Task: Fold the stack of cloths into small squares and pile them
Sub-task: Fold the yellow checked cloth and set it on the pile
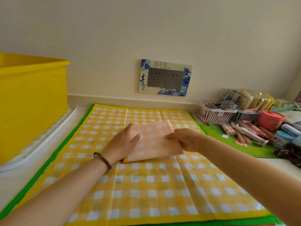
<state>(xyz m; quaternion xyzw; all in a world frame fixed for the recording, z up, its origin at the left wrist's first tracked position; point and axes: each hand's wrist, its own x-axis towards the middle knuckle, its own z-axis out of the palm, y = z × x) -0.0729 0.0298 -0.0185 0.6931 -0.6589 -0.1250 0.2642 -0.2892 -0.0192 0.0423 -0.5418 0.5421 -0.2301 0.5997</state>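
Bin (32,103), yellow, stood far left on a white tray (40,144), its left side cut off by the frame.

Left hand (123,141), bead bracelet (102,159) at the wrist, lay flat on the left part of the folded cloth (154,144), fingers straight and together, thumb out toward the middle. It covered the cloth's left edge.

Folded cloth, pale orange check, lay skewed on the middle of the spread cloth (146,185), a yellow check with bare room on every side, most of it toward the near edge.

Right hand (184,139) pinched the folded cloth's right edge, thumb on top; its fingers were hidden underneath.

Green mat (228,141) showed past the spread cloth's right border. On it lay pens (244,132), close-packed, beside a pink basket (215,113) and a red jar (271,119). The clutter further right ran out of frame, hard to make out.
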